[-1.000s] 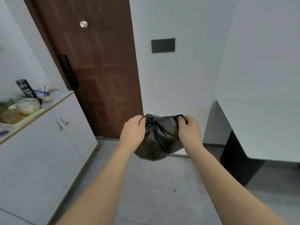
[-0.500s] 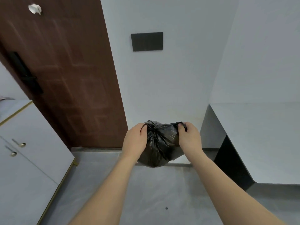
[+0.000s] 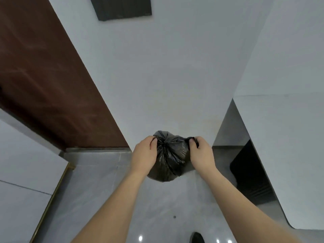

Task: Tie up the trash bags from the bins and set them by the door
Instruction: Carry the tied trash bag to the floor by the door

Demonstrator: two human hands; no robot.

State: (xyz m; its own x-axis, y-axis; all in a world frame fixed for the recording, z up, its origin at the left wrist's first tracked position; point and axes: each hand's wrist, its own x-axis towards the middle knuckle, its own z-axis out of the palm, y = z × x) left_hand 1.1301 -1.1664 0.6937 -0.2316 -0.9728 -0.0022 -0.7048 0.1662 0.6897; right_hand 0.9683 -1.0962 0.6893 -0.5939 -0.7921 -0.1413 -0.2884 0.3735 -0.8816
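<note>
A small black trash bag [image 3: 169, 158], gathered and knotted at its top, hangs in front of me above the grey floor. My left hand [image 3: 144, 152] grips the bag's top at its left side. My right hand [image 3: 201, 153] pinches a black strip of the bag at its right side. The brown wooden door [image 3: 43, 81] stands to the left, its threshold [image 3: 98, 149] just left of the bag.
A white cabinet with a gold edge [image 3: 26, 181] stands along the left. A white table [image 3: 289, 155] juts in from the right, with a dark object [image 3: 249, 174] under it. A black wall panel [image 3: 122, 7] is above. A dark shoe tip [image 3: 197, 237] shows at the bottom.
I have come closer to the door and wall, and the view has tilted down and to the right. Both hands keep the same hold on the bag, now lower near the floor.
</note>
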